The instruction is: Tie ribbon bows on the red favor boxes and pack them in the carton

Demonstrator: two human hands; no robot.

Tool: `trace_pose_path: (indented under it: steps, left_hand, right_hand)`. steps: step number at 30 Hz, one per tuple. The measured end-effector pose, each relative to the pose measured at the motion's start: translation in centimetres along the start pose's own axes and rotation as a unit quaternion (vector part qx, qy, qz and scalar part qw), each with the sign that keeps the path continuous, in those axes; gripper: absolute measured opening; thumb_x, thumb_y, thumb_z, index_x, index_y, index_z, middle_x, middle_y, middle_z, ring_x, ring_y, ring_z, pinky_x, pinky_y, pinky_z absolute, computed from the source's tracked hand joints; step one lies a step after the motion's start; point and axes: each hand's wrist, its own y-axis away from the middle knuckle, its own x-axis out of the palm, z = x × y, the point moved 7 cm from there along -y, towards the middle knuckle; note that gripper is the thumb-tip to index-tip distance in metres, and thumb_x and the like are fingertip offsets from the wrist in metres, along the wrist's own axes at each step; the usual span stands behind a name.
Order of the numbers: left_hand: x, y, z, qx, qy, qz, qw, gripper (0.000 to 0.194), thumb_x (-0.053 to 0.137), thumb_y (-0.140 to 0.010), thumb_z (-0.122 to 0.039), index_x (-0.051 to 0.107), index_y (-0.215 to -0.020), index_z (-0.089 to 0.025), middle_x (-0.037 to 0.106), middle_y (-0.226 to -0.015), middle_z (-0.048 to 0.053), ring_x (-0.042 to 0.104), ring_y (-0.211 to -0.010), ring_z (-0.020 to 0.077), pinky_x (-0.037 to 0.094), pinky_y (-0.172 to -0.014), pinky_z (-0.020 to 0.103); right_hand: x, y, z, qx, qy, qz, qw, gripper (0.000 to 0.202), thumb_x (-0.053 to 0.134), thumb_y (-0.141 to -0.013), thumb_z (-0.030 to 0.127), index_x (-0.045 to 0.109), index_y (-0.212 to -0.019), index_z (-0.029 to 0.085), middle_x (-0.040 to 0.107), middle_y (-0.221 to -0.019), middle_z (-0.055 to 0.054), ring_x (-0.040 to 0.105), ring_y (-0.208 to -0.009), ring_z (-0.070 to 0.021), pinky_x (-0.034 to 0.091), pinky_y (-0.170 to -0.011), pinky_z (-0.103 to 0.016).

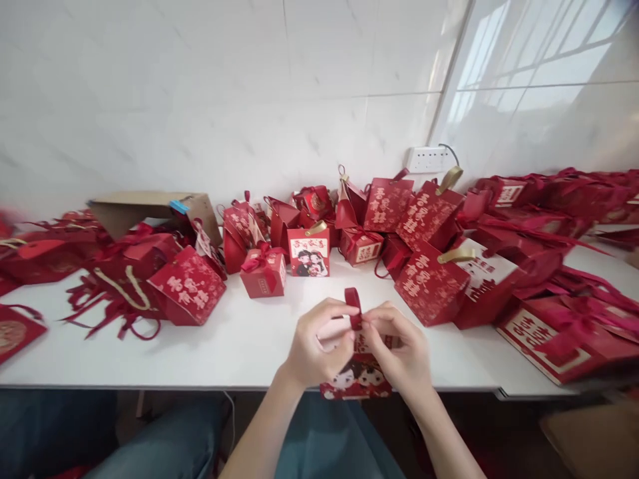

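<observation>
A red box with cartoon faces on its front (357, 379) is at the table's front edge, between my two hands. From its top rises a dark red ribbon loop (353, 299). The fingers of my left hand (322, 342) are closed, pinching the ribbon loop from the left. My right hand (399, 342) has its thumb and fingertips pressed together at the base of the same loop. Both sets of fingertips nearly meet there and partly cover the box's upper part.
Behind my hands on the white table (259, 352) stand a small bow-tied box (263, 276) and a couple-print box (308, 259). Many red boxes crowd both sides. A cardboard box (150, 207) and a power strip (430, 160) are farther back. Someone's leg (164, 439) shows lower left.
</observation>
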Motion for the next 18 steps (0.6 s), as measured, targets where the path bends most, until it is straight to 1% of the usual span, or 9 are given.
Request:
trace_pose_path:
  steps: [5, 7, 11, 14, 18]
  left_hand:
    - [0.0, 0.0, 0.1, -0.024, 0.012, 0.0, 1.0, 0.026, 0.058, -0.07, -0.006, 0.067, -0.093, -0.013, 0.068, -0.083, 0.008, 0.065, -0.074, 0.0163, 0.056, -0.069, 0.027]
    - [0.0, 0.1, 0.3, -0.036, 0.021, -0.011, 0.999, 0.025, 0.058, -0.068, -0.007, 0.068, -0.091, -0.013, 0.068, -0.081, 0.008, 0.065, -0.073, 0.0165, 0.056, -0.067, 0.027]
    - [0.1, 0.5, 1.0, -0.091, 0.047, -0.03, 0.994, 0.024, 0.059, -0.068, -0.01, 0.07, -0.089, -0.014, 0.068, -0.081, 0.008, 0.065, -0.071, 0.0168, 0.057, -0.064, 0.026]
    - [0.3, 0.8, 1.4, -0.121, 0.06, -0.035, 0.99, 0.026, 0.06, -0.066, -0.011, 0.072, -0.089, -0.015, 0.069, -0.082, 0.008, 0.065, -0.072, 0.0172, 0.058, -0.062, 0.026]
    - [0.5, 0.8, 1.5, -0.122, 0.081, -0.05, 0.988, 0.028, 0.06, -0.063, -0.011, 0.073, -0.087, -0.015, 0.069, -0.081, 0.008, 0.064, -0.069, 0.0165, 0.059, -0.061, 0.026]
  right_hand:
    - [-0.1, 0.1, 0.0, -0.025, 0.004, -0.005, 1.0, 0.008, 0.057, -0.084, 0.015, 0.061, -0.083, 0.021, 0.058, -0.071, 0.0, 0.06, -0.059, -0.0119, 0.048, -0.05, -0.017]
    - [-0.1, 0.2, -0.1, -0.03, 0.006, 0.001, 1.0, 0.007, 0.058, -0.084, 0.016, 0.061, -0.083, 0.022, 0.059, -0.07, 0.0, 0.061, -0.059, -0.0121, 0.049, -0.05, -0.016]
    - [-0.1, 0.4, -0.4, -0.031, 0.007, 0.007, 0.999, 0.004, 0.059, -0.084, 0.02, 0.061, -0.084, 0.023, 0.061, -0.071, 0.0, 0.063, -0.057, -0.0113, 0.051, -0.049, -0.014]
    - [-0.1, 0.3, -0.2, -0.027, 0.015, 0.0, 1.0, 0.003, 0.06, -0.083, 0.024, 0.062, -0.082, 0.023, 0.061, -0.071, 0.001, 0.062, -0.051, -0.0098, 0.05, -0.045, -0.012]
    - [-0.2, 0.1, 0.2, -0.037, 0.009, -0.012, 0.999, 0.006, 0.06, -0.083, 0.026, 0.062, -0.078, 0.023, 0.062, -0.068, 0.001, 0.063, -0.05, -0.0105, 0.051, -0.045, -0.012]
